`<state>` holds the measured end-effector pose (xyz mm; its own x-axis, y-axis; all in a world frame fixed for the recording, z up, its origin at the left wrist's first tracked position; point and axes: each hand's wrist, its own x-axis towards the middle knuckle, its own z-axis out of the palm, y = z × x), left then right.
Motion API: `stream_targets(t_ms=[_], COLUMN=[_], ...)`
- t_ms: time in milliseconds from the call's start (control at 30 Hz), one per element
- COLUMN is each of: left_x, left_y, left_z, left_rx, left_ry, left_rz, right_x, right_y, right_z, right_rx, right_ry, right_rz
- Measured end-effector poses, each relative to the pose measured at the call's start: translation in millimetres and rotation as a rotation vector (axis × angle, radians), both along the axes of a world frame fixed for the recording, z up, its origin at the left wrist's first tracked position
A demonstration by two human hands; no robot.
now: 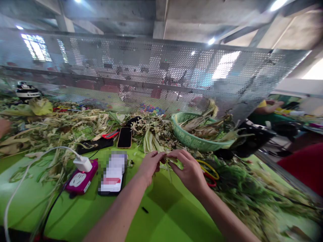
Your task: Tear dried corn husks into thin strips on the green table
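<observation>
My left hand (150,164) and my right hand (188,169) meet over the green table (161,208), fingertips pinched together on a thin green plant stalk (168,164) that hangs between them. Both hands are closed in a pinch. Just beyond them lies a heap of dried husks and leaves (153,132). A bundle of green stems (242,188) lies to the right of my right hand, with yellow and red rubber bands (210,173) beside it.
A green plastic basket (194,141) of husks stands behind my hands. A phone (113,174), a magenta power strip with a white charger (82,176), and two more phones (124,137) lie left. A perforated metal screen (161,74) backs the table. Another person's arm (267,107) shows far right.
</observation>
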<state>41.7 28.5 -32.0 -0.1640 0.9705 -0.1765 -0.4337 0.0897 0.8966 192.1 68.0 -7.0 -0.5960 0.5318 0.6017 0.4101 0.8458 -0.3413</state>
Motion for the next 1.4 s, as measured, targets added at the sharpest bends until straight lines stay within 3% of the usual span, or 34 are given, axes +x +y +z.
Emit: stream_targets(t_ms=[133,300,633,867,1067,1267,1400], left_x=[-0.8,0.1,4.1,6.0,2.8,3.8,4.7], left_y=[3.6,2.5,-3.4,-7.4,-4.4,-6.3,-6.1], left_z=[-6.9,-7.8,3.5,9.0,3.3,7.9,7.8], left_rx=[0.038,0.061,0.196,0.238,0.184,0.119,0.084], left_ry=[0.027,0.050,0.339,0.298,0.318,0.188,0.163], left_rz=[0.006,-0.008,-0.066,-0.125,0.038,0.071,0.076], right_x=[-0.8,-2.4,-4.3,-7.5,-7.4,-9.2,-9.0], right_y=[-2.2,-3.9,0.9,-1.4,-0.1,2.1,3.2], right_z=[1.0,2.5,-9.2,-6.9,-13.6,-12.5,-15.7], right_rx=[0.127,0.078,-0.414,-0.590,-0.704,-1.071,-1.043], right_ry=[-0.093,-0.040,0.323,0.444,0.523,0.601,0.739], right_rz=[0.006,0.044,-0.072,-0.088,-0.067,0.041,0.053])
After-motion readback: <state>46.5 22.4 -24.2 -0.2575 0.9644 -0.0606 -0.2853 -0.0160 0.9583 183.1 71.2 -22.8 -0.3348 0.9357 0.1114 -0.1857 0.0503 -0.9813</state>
